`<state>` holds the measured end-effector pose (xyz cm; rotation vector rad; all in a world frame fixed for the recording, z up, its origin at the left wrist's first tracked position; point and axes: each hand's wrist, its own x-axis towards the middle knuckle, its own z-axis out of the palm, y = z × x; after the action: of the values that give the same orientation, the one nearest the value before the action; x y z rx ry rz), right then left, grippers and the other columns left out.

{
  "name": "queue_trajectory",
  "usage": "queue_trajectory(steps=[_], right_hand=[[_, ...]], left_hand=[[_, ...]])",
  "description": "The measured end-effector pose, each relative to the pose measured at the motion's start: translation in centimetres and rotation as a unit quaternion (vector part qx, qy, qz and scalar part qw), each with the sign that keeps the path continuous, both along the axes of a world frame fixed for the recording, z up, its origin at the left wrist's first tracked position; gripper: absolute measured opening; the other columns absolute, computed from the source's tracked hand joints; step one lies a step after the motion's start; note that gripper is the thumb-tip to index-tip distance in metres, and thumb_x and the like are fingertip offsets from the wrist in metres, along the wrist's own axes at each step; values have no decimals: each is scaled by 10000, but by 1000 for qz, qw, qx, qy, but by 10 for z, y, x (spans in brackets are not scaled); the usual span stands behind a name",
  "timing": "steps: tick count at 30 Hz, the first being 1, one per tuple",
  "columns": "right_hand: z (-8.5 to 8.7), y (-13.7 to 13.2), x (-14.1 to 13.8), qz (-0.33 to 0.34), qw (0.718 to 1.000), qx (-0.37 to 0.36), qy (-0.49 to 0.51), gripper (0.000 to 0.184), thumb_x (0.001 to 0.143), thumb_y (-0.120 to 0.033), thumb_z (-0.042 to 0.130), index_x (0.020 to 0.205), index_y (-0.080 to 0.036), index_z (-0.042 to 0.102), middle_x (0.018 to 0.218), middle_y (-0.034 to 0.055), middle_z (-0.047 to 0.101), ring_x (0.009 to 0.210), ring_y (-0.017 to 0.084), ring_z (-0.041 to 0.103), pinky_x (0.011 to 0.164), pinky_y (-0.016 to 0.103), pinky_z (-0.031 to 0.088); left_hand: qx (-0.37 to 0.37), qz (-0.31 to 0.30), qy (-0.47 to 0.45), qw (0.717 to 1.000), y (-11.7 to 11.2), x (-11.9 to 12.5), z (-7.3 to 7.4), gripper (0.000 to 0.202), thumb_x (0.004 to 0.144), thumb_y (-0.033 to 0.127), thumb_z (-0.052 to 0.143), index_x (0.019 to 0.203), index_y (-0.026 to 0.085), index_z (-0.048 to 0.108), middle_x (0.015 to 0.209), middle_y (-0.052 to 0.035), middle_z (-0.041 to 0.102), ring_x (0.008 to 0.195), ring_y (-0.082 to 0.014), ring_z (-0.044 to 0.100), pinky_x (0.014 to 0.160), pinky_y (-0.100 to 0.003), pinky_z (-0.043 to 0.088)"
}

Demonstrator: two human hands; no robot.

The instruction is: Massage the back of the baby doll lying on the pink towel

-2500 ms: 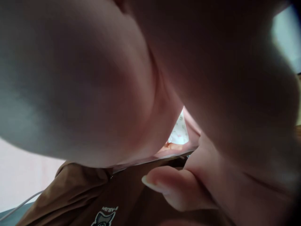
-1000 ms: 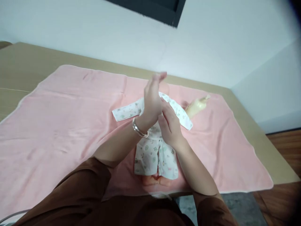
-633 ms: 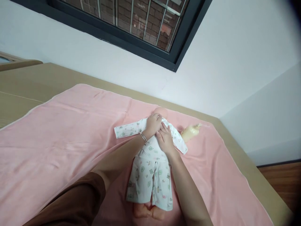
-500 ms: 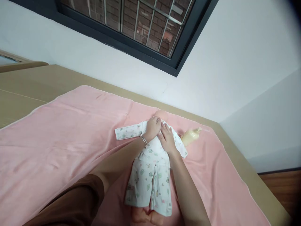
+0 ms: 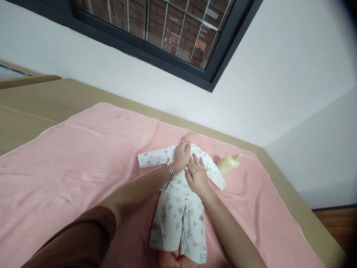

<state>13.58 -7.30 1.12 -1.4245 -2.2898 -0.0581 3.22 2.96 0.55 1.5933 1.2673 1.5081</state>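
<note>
A baby doll lies on its back, its bald head (image 5: 192, 138) away from me. It wears a white patterned shirt (image 5: 180, 182) and matching trousers (image 5: 169, 219). Its bare feet (image 5: 171, 259) show at the bottom edge. My left hand (image 5: 182, 155), with a silver bracelet at the wrist, is at the upper chest near the neckline, fingers bent together over the shirt cloth; their tips are hidden. Flat on the chest beside it rests my right hand (image 5: 198, 178), fingers spread and holding nothing. The doll's sleeves stretch out to both sides.
A pale yellow bottle (image 5: 229, 164) lies by the right sleeve. The pink blanket (image 5: 92, 156) under the doll covers much of the tan surface (image 5: 36, 100). Behind stands a white wall (image 5: 237, 111) with a dark-framed, barred window (image 5: 178, 33).
My right hand has slid slightly down the chest and its fingers have spread. My left hand has turned a little at the neckline. The view has shifted slightly.
</note>
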Motion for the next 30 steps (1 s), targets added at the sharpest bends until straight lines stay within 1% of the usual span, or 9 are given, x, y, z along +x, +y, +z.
queue_trajectory(steps=[5, 11, 13, 16, 19, 22, 25, 27, 30], right_hand=[[13, 30, 12, 57, 997, -43, 11, 434, 920, -273, 498, 1343, -272, 591, 1506, 9, 495, 1498, 291, 268, 1221, 594, 163], [14, 59, 20, 57, 996, -49, 42, 474, 921, -220, 411, 1360, -274, 580, 1475, 9, 531, 1479, 254, 320, 1216, 569, 200], [10, 64, 21, 33, 996, -45, 74, 468, 936, -256, 408, 1376, -257, 566, 1486, 25, 518, 1470, 242, 341, 1213, 541, 237], [4, 64, 20, -55, 991, -33, 114, 508, 949, -313, 410, 1411, -139, 528, 1526, 124, 453, 1459, 272, 358, 1208, 521, 267], [1, 53, 12, -146, 982, -41, 110, 588, 968, -346, 378, 1455, -20, 433, 1536, 233, 396, 1458, 342, 338, 1198, 562, 260], [2, 36, -3, -172, 980, -54, 81, 623, 956, -310, 389, 1475, 33, 367, 1563, 280, 310, 1482, 415, 242, 1181, 619, 242], [7, 25, -14, -108, 993, -44, 33, 620, 885, -232, 477, 1491, -118, 416, 1596, 154, 318, 1500, 437, 161, 1183, 677, 154], [11, 27, -13, -51, 998, -49, 6, 613, 860, -204, 501, 1472, -204, 460, 1576, 76, 382, 1500, 408, 190, 1200, 671, 99], [16, 39, 2, 12, 997, -71, 4, 530, 894, -216, 481, 1419, -274, 523, 1538, 6, 448, 1499, 327, 248, 1221, 625, 107]], left_hand=[[19, -10, 17, 1000, -6, -6, -4, 266, 964, 214, 438, 1090, 190, 671, 1131, -88, 725, 1083, -221, 666, 1000, -381, 500], [38, -9, 48, 998, -7, -7, -4, 267, 962, 215, 433, 1074, 173, 672, 1095, -105, 726, 1059, -232, 661, 994, -391, 500], [39, -9, 40, 998, -8, -7, -4, 278, 968, 218, 419, 1084, 180, 668, 1105, -100, 723, 1060, -225, 661, 991, -381, 502], [43, -11, 27, 999, -8, -7, -3, 279, 974, 229, 416, 1104, 187, 659, 1136, -95, 717, 1092, -220, 652, 1010, -374, 494], [39, -15, 18, 999, -10, -6, -4, 296, 996, 279, 394, 1097, 191, 658, 1154, -93, 713, 1110, -219, 646, 1021, -377, 489], [30, -13, -16, 999, -12, -6, -5, 393, 1032, 379, 315, 1076, 192, 658, 1134, -91, 713, 1098, -207, 651, 1015, -366, 494], [20, -6, -73, 997, -12, -5, -6, 483, 1042, 454, 253, 1076, 177, 648, 1127, -94, 708, 1106, -192, 648, 1018, -351, 494], [19, -7, -91, 996, -12, -5, -6, 503, 1039, 479, 247, 1056, 175, 647, 1121, -94, 708, 1102, -186, 649, 1016, -339, 495], [29, -18, -76, 997, -11, -5, -6, 492, 1036, 478, 253, 1052, 179, 643, 1115, -91, 708, 1093, -183, 648, 1007, -331, 493]])
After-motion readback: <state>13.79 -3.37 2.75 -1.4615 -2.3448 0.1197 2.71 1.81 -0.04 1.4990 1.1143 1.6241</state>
